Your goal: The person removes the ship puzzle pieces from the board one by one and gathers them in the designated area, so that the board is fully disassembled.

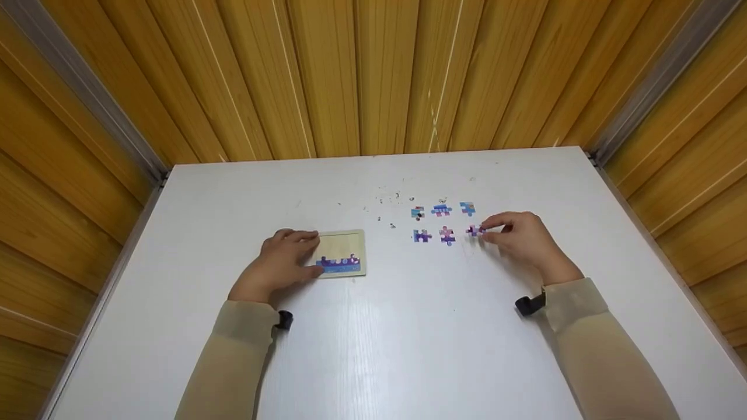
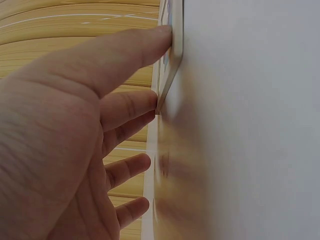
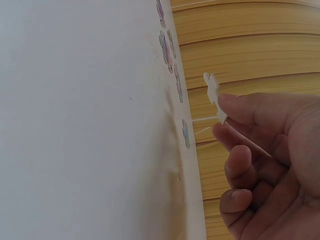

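Note:
In the head view my left hand (image 1: 283, 261) rests on the left side of a shallow puzzle tray (image 1: 363, 254), thumb at the near edge and fingers toward the far edge. In the left wrist view its thumb presses the tray's rim (image 2: 177, 50), with the fingers fairly straight and spread. Joined blue and purple pieces (image 1: 339, 266) line the tray's near part. My right hand (image 1: 528, 242) pinches a purple jigsaw piece (image 1: 474, 231) between thumb and forefinger. In the right wrist view this jigsaw piece (image 3: 214, 92) shows its pale side, held off the table.
Several loose pieces lie left of and beyond my right hand, among them a purple piece (image 1: 421, 235), a pink piece (image 1: 447, 235) and a blue piece (image 1: 467, 208). Dark specks mark the white table (image 1: 408, 338). Wood-patterned walls (image 1: 379, 76) stand behind and at both sides.

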